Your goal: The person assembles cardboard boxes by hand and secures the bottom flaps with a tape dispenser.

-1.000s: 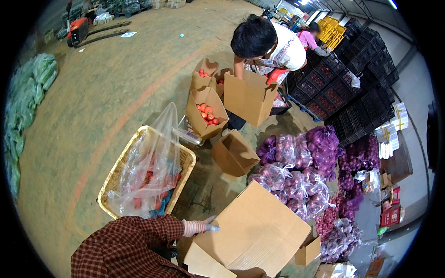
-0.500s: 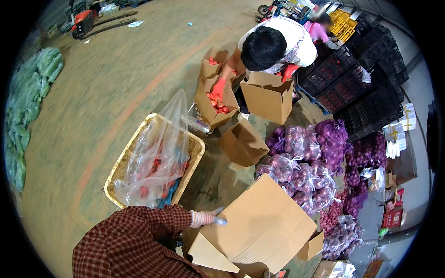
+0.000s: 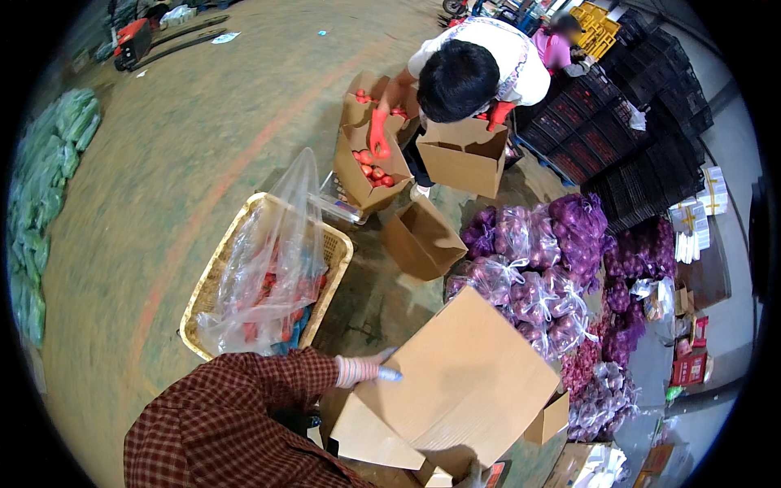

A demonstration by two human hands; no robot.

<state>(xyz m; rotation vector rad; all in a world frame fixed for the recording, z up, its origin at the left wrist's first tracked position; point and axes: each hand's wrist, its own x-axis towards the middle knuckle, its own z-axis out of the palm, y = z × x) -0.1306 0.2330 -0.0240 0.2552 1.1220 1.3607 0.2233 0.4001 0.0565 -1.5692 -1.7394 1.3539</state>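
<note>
Co-worker's red-gloved hand (image 3: 379, 137) moved over tomatoes (image 3: 377, 172), upper centre, seemingly not affecting large carton (image 3: 465, 366), edge pinched in my left hand (image 3: 376, 368); right hand unseen, can't tell.

Large carton (image 3: 460, 366): near centre, left hand (image 3: 368, 372) at its left edge. Basket (image 3: 335, 244): left of carton and farther off, plastic bag (image 3: 281, 232) in it. Small open box (image 3: 407, 244): behind carton, right of basket. Tomato box (image 3: 351, 183): behind that, tomatoes (image 3: 377, 173) inside. Co-worker (image 3: 496, 61): behind these. Bagged onions (image 3: 525, 297): right of small box, crate stack (image 3: 573, 122) behind. Pallet jack (image 3: 134, 42): far left rear.
</note>
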